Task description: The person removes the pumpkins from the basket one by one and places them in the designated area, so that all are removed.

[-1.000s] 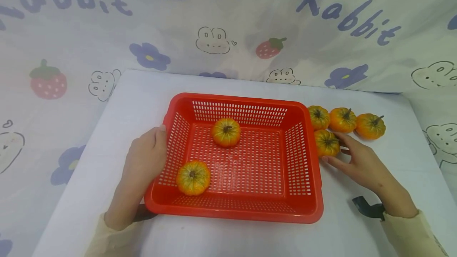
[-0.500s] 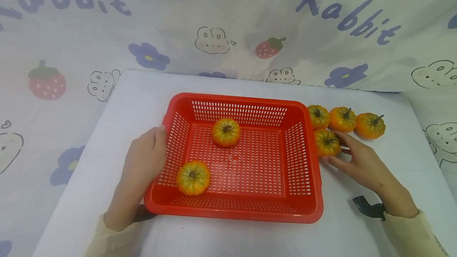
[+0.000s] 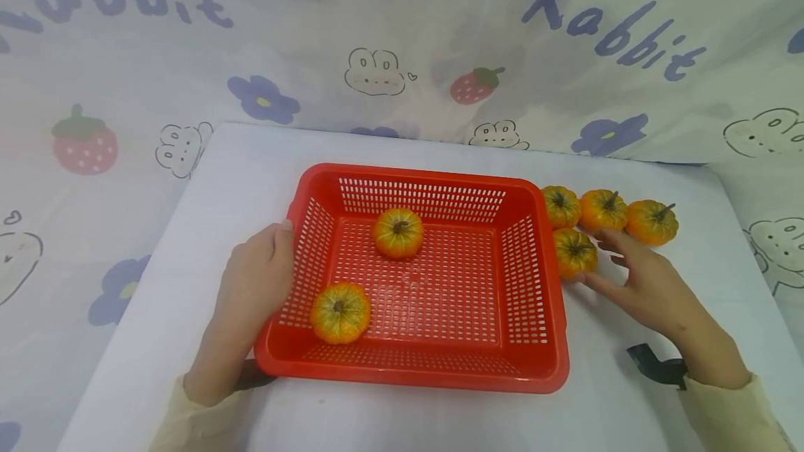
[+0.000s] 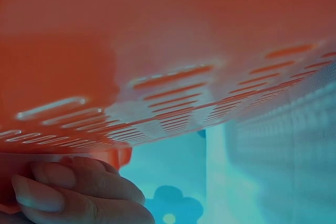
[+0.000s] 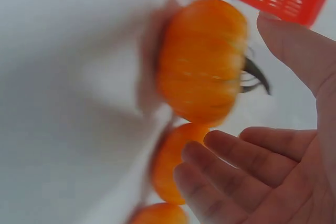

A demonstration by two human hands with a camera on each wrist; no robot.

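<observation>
A red slotted basket [image 3: 326, 180] sits on the white bench [image 3: 239, 159] and holds two small orange pumpkins: one [image 3: 398, 232] lies toward the far wall, the other [image 3: 340, 312] in the near left corner. The left hand [image 3: 254, 284] rests against the basket's left wall, and the left wrist view shows its fingers [image 4: 79, 190] curled under the rim, so this grip is clamped on the basket. Outside, just beside the right wall, four more pumpkins lie on the bench. The right hand [image 3: 634, 281] has its grip spread apart around the nearest pumpkin [image 3: 573, 252], thumb at its near side and fingers at its right; whether they press on it is hard to tell, since the right wrist view is blurred. The other three pumpkins [image 3: 603, 210] lie in a row behind it.
</observation>
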